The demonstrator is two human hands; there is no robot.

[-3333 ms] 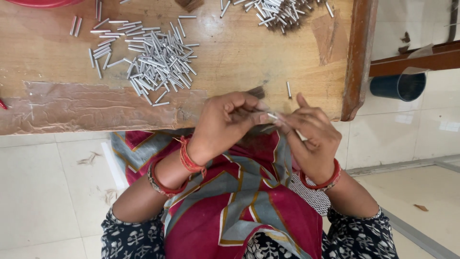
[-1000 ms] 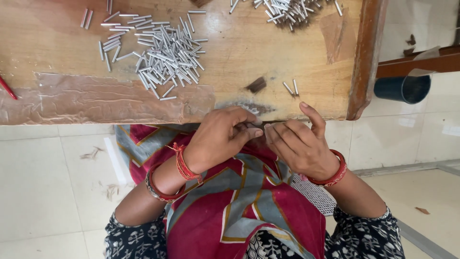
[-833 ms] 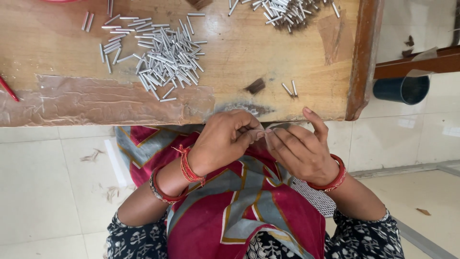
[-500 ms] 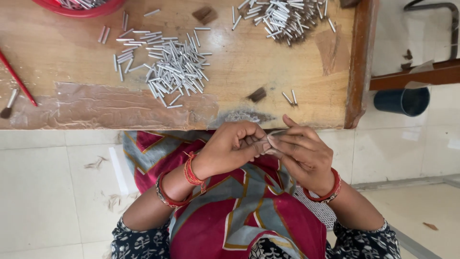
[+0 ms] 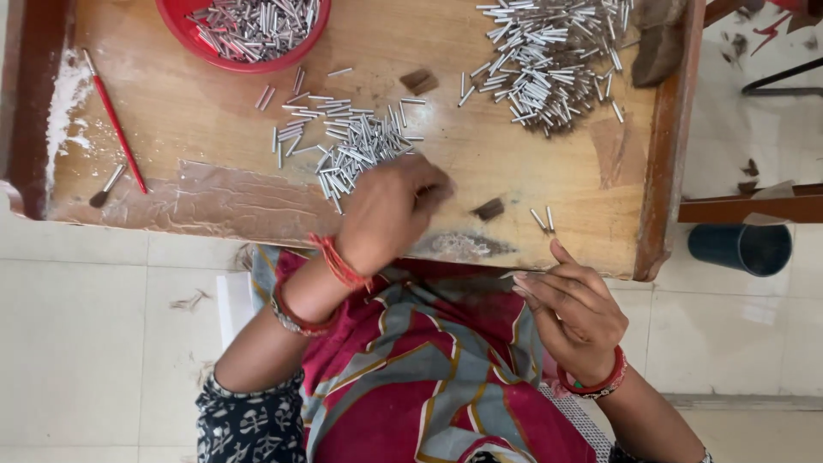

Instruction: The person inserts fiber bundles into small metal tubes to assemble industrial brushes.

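Since the earlier frame, left hand [image 5: 390, 210] reaches out to the loose pile of metal tubes [image 5: 356, 146] on the wooden surface [image 5: 214, 129], grip curled closed over them; right hand [image 5: 579, 313] waits near the lap, fingers loosely pinching something I cannot make out.

Loose heap of short silver metal tubes [image 5: 347, 146] lying flat, scattered at mixed angles on the wooden board, at 11 o'clock just beside the left hand [image 5: 390, 210]. Right hand [image 5: 574, 304] pinches one thin silver tube [image 5: 517, 275], roughly horizontal, at the board's near edge.
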